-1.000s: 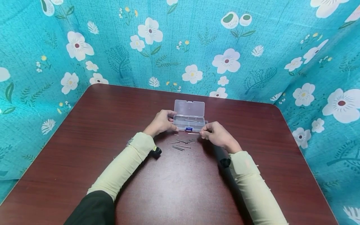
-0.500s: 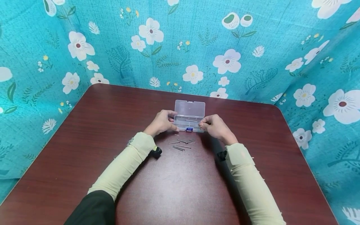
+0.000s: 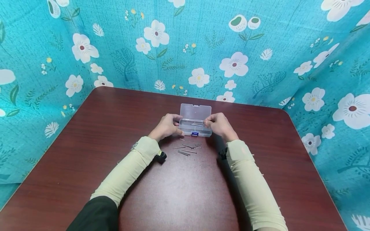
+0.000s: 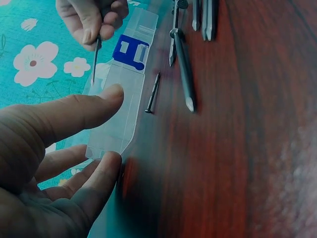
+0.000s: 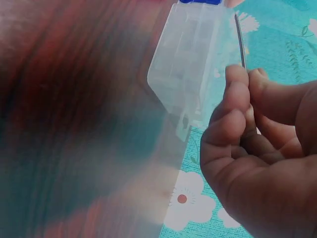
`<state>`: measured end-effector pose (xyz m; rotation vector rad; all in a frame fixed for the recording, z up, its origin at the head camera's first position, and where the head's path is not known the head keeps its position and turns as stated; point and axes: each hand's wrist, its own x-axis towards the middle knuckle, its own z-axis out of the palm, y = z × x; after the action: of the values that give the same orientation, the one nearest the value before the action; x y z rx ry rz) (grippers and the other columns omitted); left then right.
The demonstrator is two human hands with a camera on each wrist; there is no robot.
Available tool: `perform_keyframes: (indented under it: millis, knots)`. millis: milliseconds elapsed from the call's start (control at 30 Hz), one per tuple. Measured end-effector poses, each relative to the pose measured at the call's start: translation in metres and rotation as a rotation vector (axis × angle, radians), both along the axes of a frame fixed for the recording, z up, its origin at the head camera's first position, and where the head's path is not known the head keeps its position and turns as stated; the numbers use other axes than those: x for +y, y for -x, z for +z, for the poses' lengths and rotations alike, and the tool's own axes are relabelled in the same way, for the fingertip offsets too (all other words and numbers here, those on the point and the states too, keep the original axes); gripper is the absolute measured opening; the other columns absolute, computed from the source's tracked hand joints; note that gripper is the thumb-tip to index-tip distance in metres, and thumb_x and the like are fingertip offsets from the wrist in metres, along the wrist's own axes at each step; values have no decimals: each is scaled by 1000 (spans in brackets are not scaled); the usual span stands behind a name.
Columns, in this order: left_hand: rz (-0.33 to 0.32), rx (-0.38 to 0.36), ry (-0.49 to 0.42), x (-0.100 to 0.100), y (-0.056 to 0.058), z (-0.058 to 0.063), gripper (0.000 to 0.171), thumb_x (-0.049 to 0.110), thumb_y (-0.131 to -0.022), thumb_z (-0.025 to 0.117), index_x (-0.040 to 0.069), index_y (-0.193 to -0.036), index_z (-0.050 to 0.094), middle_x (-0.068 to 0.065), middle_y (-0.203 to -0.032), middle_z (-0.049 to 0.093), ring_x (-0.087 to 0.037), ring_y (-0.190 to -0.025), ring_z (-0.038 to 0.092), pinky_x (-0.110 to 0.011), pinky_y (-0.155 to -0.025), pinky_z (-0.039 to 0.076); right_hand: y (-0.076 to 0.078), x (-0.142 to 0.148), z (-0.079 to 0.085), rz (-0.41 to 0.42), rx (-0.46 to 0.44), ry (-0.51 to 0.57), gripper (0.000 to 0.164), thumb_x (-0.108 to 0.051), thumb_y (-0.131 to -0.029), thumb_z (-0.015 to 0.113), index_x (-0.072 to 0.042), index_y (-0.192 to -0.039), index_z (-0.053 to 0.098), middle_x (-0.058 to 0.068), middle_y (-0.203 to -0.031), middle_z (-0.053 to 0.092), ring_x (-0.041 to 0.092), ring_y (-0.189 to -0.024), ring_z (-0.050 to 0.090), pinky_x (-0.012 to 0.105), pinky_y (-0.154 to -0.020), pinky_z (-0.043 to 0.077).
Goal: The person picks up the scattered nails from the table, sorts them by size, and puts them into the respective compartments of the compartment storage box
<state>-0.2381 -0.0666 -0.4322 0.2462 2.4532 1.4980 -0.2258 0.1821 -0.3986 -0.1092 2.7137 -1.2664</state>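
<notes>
A clear plastic compartment box [image 3: 187, 132] with a blue latch [image 3: 195, 134] lies with its lid [image 3: 196, 111] raised at the back. My left hand [image 3: 167, 127] holds the box's left end between thumb and fingers. Over the right part of the box, my right hand [image 3: 220, 126] pinches a nail [image 5: 240, 40] between thumb and fingertips, its free end pointing left across the compartments. Another slim nail appears to lie in the rear compartment. In front of the box several loose nails [image 3: 189, 151] are scattered; a short nail [image 4: 153, 93] lies nearest the box's front wall.
The dark red-brown table [image 3: 179, 192] carries everything. Behind it and at the sides hangs a turquoise flowered cloth [image 3: 115, 41]. A black wrist camera [image 3: 161, 157] sits under the left sleeve cuff, close to the tabletop.
My right hand has lifted the nail from in front of the box, moving it back and slightly left over the rear compartments. The left hand keeps its hold on the box.
</notes>
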Motion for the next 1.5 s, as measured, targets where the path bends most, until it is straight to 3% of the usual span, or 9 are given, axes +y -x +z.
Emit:
perform_keyframes:
  millis: [167,433,700,1100,1500]
  knots:
    - [-6,8,-8,1,2,-3,80,0,-62,95,5,-135,63,-13,-115,66,-23,-102,62,-31,-77,55,9,-4,1,-44,-6,-72,22,-12,-101,61,3,-97,76,12,-97,67,27,-89,55,39,-76,45]
    - [-7,12,-21,2,2,-3,81,-1,-61,95,5,-135,63,-12,-115,66,-24,-102,62,-32,-80,54,11,-8,2,7,37,-153,23,-10,-100,60,3,-90,75,10,-90,65,25,-79,50,36,-67,41]
    - [-10,4,-21,2,1,-2,80,-1,-61,95,5,-135,63,-13,-115,66,-24,-103,62,-33,-81,54,12,-12,0,11,34,-227,19,-13,-99,63,-2,-91,76,7,-91,64,24,-78,51,37,-70,43]
    - [-10,12,-11,1,0,-1,80,0,-61,95,4,-135,63,-13,-118,66,-24,-104,62,-32,-82,54,9,-12,4,-6,22,-149,16,-16,-98,65,-3,-99,75,9,-93,68,26,-82,57,39,-70,47]
    - [-11,-2,-4,0,0,2,81,-1,-61,95,4,-136,62,-15,-114,66,-23,-102,61,-31,-79,54,-7,-12,9,47,2,-63,17,-14,-96,68,0,-101,76,8,-92,67,24,-80,52,37,-67,43]
